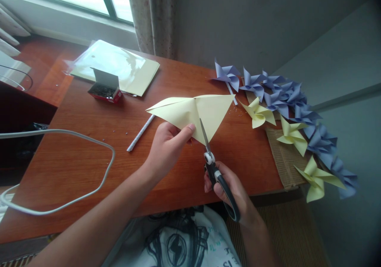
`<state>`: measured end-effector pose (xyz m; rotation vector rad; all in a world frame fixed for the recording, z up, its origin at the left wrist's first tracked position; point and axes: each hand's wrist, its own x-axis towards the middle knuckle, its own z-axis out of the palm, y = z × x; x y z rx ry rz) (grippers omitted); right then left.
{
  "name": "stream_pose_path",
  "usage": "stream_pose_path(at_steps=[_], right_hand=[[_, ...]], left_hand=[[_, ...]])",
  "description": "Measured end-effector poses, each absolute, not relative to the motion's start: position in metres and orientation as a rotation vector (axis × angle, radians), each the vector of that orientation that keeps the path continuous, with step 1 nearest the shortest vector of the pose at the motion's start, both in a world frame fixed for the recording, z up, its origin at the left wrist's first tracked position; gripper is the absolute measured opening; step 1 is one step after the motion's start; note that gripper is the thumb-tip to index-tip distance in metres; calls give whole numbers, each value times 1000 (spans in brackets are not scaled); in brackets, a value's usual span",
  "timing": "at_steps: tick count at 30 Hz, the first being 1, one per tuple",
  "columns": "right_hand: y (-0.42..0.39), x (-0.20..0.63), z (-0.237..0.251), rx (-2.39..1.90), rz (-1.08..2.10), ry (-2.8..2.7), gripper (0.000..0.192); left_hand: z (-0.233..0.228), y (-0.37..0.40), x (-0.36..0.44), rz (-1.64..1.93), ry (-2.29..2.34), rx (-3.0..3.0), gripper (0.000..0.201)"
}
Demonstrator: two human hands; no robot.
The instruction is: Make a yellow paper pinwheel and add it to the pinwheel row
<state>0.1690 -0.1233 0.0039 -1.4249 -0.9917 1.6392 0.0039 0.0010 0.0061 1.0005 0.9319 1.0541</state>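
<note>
The left hand [166, 148] pinches the pale yellow folded paper triangle [193, 114] above the brown wooden table [89, 160]. The right hand [229, 187] grips black-handled scissors [212, 168] (blades entering the paper's lower edge). Folded paper pinwheels [285, 100] lie at three o'clock, well apart.

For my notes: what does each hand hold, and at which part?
Left hand pinches the folded yellow paper at its lower edge. Right hand holds scissors by the handles.
</note>
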Motion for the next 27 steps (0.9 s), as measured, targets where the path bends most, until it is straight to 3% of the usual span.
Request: stream_pose_path(at_steps=[27], right_hand=[[-121,170,4,-1411,1636,-995,52]], left_hand=[[3,0,4,1082,930,993,20]])
